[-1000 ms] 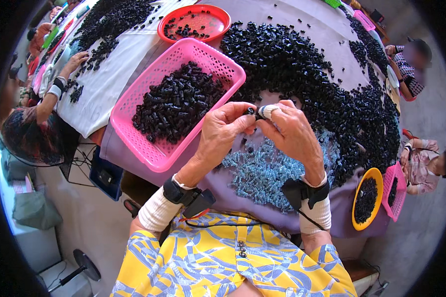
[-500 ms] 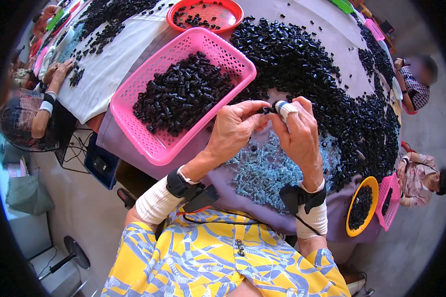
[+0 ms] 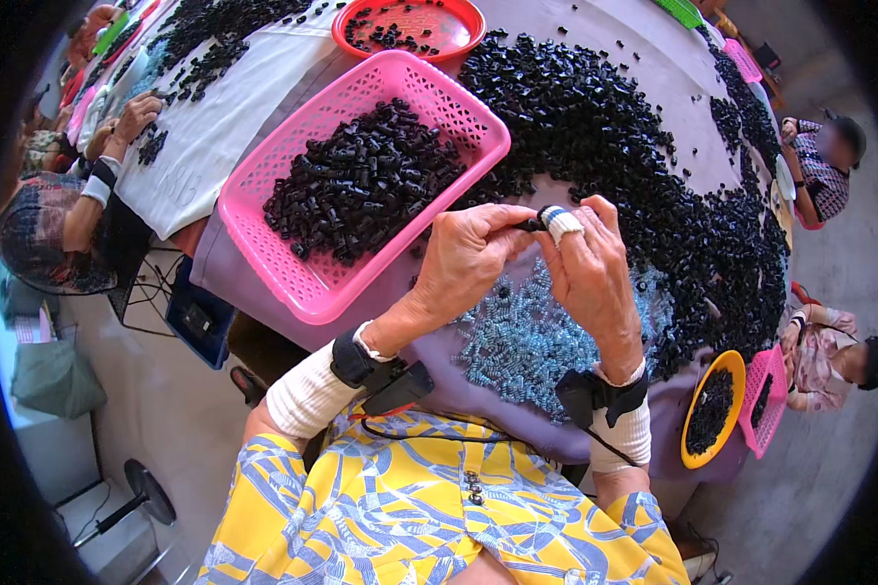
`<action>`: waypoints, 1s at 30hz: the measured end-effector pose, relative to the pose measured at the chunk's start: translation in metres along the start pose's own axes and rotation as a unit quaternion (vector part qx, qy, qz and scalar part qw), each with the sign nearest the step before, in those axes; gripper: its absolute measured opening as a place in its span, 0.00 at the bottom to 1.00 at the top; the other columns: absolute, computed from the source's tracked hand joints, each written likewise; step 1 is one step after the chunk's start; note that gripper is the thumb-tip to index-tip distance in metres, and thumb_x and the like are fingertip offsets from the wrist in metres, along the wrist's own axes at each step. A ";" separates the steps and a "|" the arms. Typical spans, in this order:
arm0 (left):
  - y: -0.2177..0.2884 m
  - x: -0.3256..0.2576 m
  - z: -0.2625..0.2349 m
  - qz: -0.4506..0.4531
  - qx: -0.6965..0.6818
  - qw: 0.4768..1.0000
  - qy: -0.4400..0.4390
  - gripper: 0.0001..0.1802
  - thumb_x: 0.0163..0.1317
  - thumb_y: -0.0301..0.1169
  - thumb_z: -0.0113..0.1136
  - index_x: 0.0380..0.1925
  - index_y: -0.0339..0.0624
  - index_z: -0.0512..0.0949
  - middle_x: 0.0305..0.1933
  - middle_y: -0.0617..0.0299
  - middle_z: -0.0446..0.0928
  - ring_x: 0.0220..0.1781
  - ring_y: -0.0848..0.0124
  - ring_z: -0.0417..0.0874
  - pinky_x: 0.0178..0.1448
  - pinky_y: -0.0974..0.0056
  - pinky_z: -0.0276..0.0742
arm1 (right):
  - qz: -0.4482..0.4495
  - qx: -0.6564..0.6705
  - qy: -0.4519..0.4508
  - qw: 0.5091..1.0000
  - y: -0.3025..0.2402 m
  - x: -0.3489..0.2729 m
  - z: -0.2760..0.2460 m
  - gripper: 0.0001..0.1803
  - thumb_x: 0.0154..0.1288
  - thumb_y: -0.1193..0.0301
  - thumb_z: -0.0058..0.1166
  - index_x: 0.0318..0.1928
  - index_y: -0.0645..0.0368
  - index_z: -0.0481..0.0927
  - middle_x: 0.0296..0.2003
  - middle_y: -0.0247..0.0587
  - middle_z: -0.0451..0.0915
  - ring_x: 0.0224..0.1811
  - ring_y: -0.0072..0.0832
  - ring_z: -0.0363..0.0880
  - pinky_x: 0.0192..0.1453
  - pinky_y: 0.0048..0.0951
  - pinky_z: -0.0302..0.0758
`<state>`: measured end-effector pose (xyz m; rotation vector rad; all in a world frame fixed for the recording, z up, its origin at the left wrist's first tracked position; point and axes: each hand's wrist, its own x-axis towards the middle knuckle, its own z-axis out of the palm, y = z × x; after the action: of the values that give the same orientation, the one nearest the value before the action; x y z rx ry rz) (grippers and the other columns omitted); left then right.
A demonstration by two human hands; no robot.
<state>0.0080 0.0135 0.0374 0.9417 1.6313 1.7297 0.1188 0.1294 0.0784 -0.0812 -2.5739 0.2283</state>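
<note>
Over the table my left hand [image 3: 463, 255] and my right hand [image 3: 591, 271] meet, fingertips pinched together around a small black plastic part [image 3: 529, 224]. Its far end is hidden by the right fingers, which wear a striped finger cover [image 3: 560, 222]. Below them lies a spread of small clear bluish springs [image 3: 517, 341]. Close to the left hand stands a pink perforated basket [image 3: 314, 304], tilted in view, with many black plastic parts [image 3: 361, 185] heaped inside. A wide pile of loose black pieces [image 3: 595, 127] covers the table beyond the right hand.
A red round tray [image 3: 439, 29] with a few black pieces sits behind the basket. At the right edge are a yellow bowl [image 3: 712, 409] and a smaller pink basket [image 3: 769, 400]. Co-workers sit at left and right; one person's hand [image 3: 139, 115] rests over the left table.
My hands stay together, and the black part now lies straighter between the fingertips. The co-worker's hand at the left has lifted and shifted right.
</note>
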 end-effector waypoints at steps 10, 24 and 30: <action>0.005 0.001 -0.001 -0.007 -0.002 1.000 0.000 0.12 0.58 0.17 0.57 0.43 0.32 0.80 0.37 0.60 0.80 0.35 0.78 0.80 0.40 0.74 0.77 | 0.026 -0.031 0.032 0.999 -0.002 -0.005 0.004 0.08 0.60 0.74 0.54 0.36 0.67 0.75 0.31 0.49 0.77 0.35 0.44 0.76 0.51 0.44 0.68; 0.002 -0.002 -0.002 0.013 0.027 1.000 -0.003 0.13 0.55 0.16 0.56 0.41 0.33 0.80 0.34 0.62 0.79 0.34 0.79 0.78 0.39 0.74 0.75 | 0.041 -0.066 -0.004 0.997 -0.008 -0.011 0.013 0.08 0.54 0.78 0.51 0.36 0.68 0.74 0.34 0.52 0.74 0.42 0.45 0.73 0.53 0.42 0.67; 0.000 -0.003 0.001 0.027 0.023 0.999 0.005 0.13 0.54 0.15 0.56 0.40 0.31 0.80 0.32 0.62 0.78 0.33 0.78 0.77 0.37 0.74 0.74 | 0.022 -0.054 0.003 0.998 -0.004 -0.014 0.017 0.07 0.50 0.80 0.50 0.33 0.69 0.72 0.32 0.52 0.72 0.38 0.45 0.72 0.48 0.42 0.68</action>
<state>0.0105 0.0119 0.0368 1.0090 1.6730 1.7420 0.1217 0.1218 0.0574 -0.1787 -2.5786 0.1050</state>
